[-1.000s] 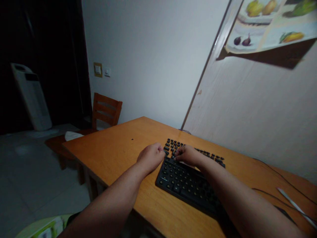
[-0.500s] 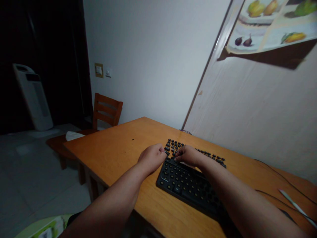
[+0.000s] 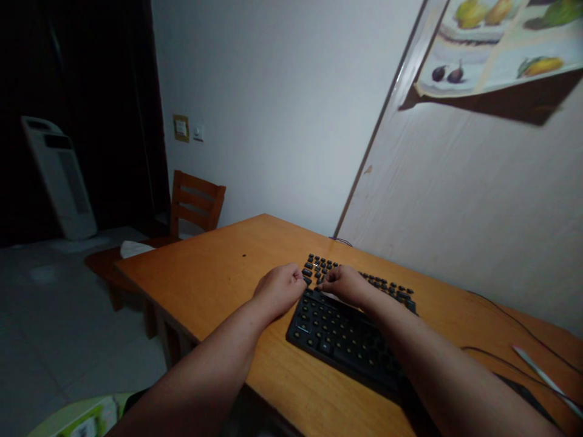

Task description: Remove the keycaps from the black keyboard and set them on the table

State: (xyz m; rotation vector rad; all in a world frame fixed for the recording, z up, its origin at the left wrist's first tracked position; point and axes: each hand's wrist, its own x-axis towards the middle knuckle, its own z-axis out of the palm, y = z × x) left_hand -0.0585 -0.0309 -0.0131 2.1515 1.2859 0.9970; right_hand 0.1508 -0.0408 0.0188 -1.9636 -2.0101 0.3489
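A black keyboard [image 3: 337, 340] with most of its keycaps off lies tilted across the wooden table, round switch stems showing. Behind it, loose black keycaps [image 3: 307, 273] are laid out in rows on the wood. My left hand [image 3: 280, 288] rests curled by the keyboard's far left corner, next to the keycaps; what its fingers hold, if anything, is hidden. My right hand [image 3: 344, 284] is over the keycap rows, thumb and forefinger pinched low at a small keycap [image 3: 317, 289] just behind the keyboard. It and my forearm cover part of both.
The wooden table [image 3: 228, 276] meets the wall at the back. Dark cables [image 3: 496, 361] and a white stick-like item [image 3: 542, 373] lie at the right. A wooden chair [image 3: 198, 200] stands beyond the left edge. One small dark piece [image 3: 244, 255] sits on the tabletop.
My right hand has shifted slightly left and away from me, its fingertips now at a keycap. My left hand stays about where it was.
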